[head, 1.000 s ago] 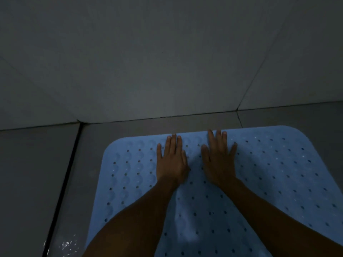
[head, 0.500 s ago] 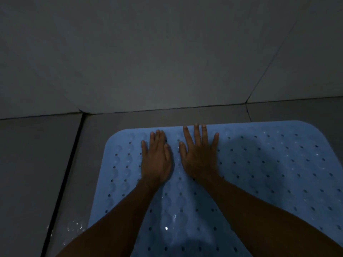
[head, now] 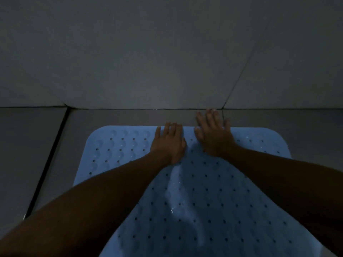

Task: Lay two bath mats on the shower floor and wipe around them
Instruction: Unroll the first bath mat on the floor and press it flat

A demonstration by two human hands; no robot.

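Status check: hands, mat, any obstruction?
Left hand and right hand flat, open. Blue mat down on shower floor; right fingertips past its far edge. No obstruction seen.

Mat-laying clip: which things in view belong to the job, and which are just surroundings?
Part of the job:
blue bath mat
left hand, flat on the mat
right hand, fingers past the mat's far edge
shower floor

Just there:
tiled wall

Bath mat [head: 204,191] — blue rubbery plastic, perforated; floor tiles [head: 115,117] — smooth, faintly glossy.
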